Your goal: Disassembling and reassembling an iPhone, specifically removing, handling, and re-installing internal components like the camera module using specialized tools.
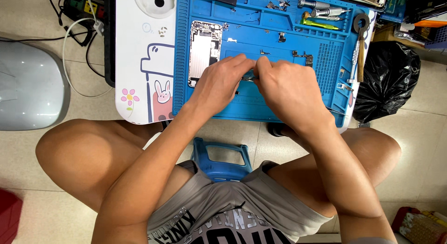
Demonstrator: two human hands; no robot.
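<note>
Two bare hands, the left hand (219, 83) and right hand (285, 88), meet fingertip to fingertip, each grip pinched on one small dark metal part (249, 76) above the ridged blue rubber mat (326, 67) on the desk, one opened phone shell (204, 53) lying just left.

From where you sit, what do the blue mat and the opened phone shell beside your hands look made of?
The blue mat looks like matte silicone or rubber: moulded trays and ridges, no glare. The opened phone shell seems metal, silvery and reflective, with dark parts inside. The left hand and right hand pinch a small dark part, material unclear.
</note>
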